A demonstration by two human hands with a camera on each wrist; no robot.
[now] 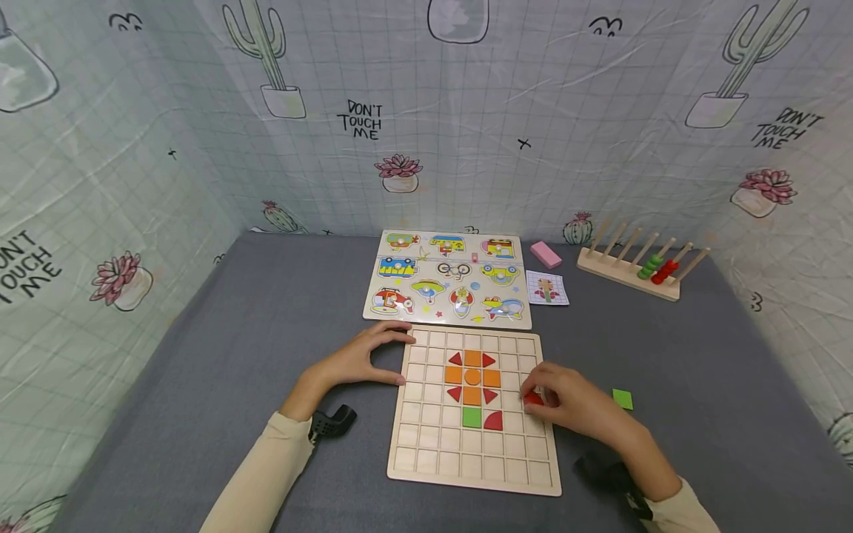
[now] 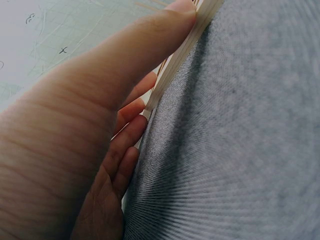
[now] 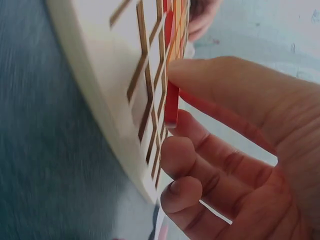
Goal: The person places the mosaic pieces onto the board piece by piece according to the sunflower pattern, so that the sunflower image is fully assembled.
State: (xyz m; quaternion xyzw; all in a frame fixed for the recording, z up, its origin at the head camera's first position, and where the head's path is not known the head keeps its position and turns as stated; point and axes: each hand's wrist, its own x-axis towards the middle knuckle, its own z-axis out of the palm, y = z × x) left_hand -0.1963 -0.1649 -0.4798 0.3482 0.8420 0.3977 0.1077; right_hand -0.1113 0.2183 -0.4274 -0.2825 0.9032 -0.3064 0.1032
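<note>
A square wooden grid board (image 1: 440, 444) lies on the table, bearing orange squares, an orange circle (image 1: 472, 377), red triangles, a green square (image 1: 472, 417) and a red quarter-circle piece (image 1: 493, 421). My left hand (image 1: 356, 359) rests against the board's left edge, thumb and fingers spread apart; in the left wrist view the thumb (image 2: 150, 45) lies on that edge. Over the right side of the board, my right hand (image 1: 566, 396) pinches a red piece (image 3: 171, 102) between thumb and fingers. The fingers partly hide its shape.
Behind the board lies a vehicle puzzle (image 1: 436, 302). Right of it are a pink block (image 1: 546, 255), a pattern card (image 1: 548, 288) and a wooden peg stand (image 1: 626, 275) with green and red beads. A loose green square (image 1: 623, 400) sits right of my right hand.
</note>
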